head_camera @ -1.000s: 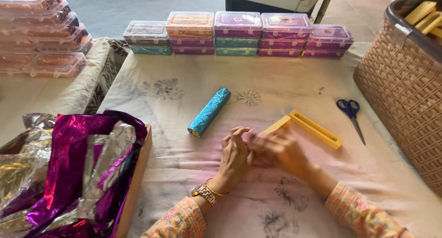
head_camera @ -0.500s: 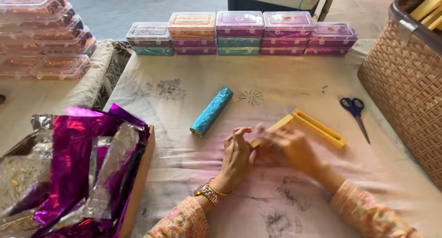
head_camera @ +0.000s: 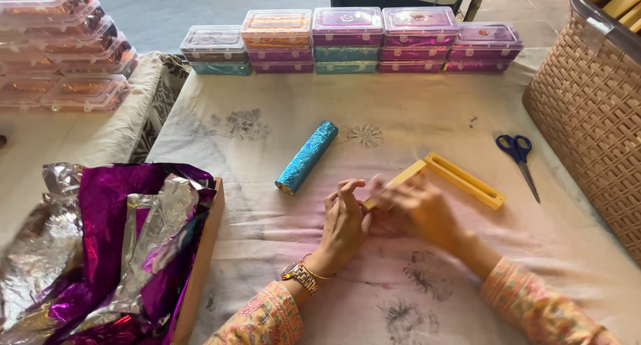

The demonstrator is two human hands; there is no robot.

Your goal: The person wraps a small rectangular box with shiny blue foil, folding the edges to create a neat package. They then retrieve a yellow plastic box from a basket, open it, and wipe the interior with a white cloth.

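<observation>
My left hand (head_camera: pixel 344 219) and my right hand (head_camera: pixel 419 211) meet at the middle of the cloth-covered table (head_camera: pixel 427 305). Both pinch the near end of a thin yellow stick (head_camera: pixel 400 180). The stick runs up and right to a slotted yellow bar (head_camera: pixel 467 180) lying flat on the cloth. The right hand is blurred with motion and hides part of the stick. I wear a gold watch on my left wrist. A roll wrapped in blue foil (head_camera: pixel 307 156) lies just left of and beyond my hands, apart from them.
Blue-handled scissors (head_camera: pixel 519 154) lie to the right, near a tall wicker basket (head_camera: pixel 587 118). Stacked clear-lidded boxes (head_camera: pixel 347 38) line the far edge, with more boxes (head_camera: pixel 60 44) at far left. A wooden tray (head_camera: pixel 200 265) of purple and silver foil sheets (head_camera: pixel 107 251) sits at near left.
Both hands stay together at the stick's near end, and the right hand is now blurred as its fingers work. The roll, scissors and boxes have not moved.
</observation>
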